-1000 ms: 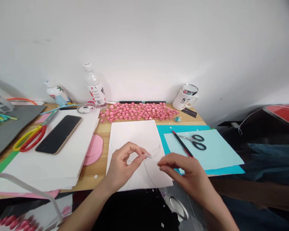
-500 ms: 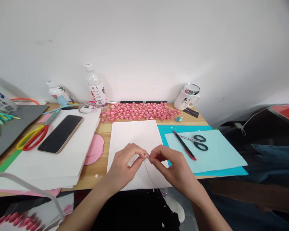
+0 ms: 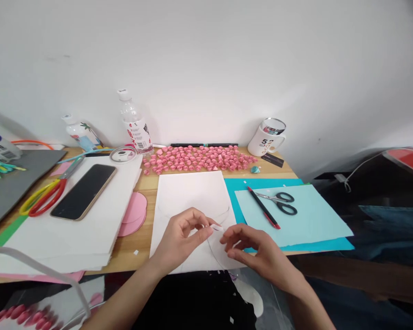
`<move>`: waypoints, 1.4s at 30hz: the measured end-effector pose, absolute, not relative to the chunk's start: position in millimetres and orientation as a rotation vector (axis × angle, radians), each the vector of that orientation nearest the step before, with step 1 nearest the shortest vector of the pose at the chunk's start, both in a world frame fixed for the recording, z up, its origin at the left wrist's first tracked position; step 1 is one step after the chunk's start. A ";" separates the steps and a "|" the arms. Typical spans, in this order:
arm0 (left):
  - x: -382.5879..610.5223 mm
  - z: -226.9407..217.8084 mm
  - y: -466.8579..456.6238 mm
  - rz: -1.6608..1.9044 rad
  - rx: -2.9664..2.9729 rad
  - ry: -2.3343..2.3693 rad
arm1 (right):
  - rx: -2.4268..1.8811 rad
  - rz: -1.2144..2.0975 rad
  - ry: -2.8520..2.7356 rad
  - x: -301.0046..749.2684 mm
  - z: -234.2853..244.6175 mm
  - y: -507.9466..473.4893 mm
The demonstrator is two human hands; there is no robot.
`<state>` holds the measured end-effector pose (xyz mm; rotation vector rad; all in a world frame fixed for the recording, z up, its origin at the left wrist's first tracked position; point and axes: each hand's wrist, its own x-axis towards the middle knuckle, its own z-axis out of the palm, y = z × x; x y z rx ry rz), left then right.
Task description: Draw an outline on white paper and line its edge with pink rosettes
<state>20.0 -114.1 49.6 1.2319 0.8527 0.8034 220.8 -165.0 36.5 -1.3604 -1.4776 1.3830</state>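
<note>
The left hand [image 3: 181,238] is pinching a small white paper piece [image 3: 216,226] between thumb and forefinger, the other fingers curling loosely behind. The right hand [image 3: 258,252] is hovering half open, fingers bent and gripping nothing, its fingertips [image 3: 224,238] sitting just beside the piece; whether they are touching it cannot be told. Both hands are working above a white sheet [image 3: 192,192] lying at the near edge of the table [image 3: 148,183]. Just right of the sheet, a pencil [image 3: 263,207] and small scissors [image 3: 278,201] are resting on a light blue sheet [image 3: 313,215]. Beyond the white sheet, pink paper rolls [image 3: 199,160] are lying in a wide band.
</note>
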 end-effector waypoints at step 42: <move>50.1 28.3 -74.6 0.781 2.857 0.518 | -1.427 1.496 -2.119 270.6 56.8 -66.6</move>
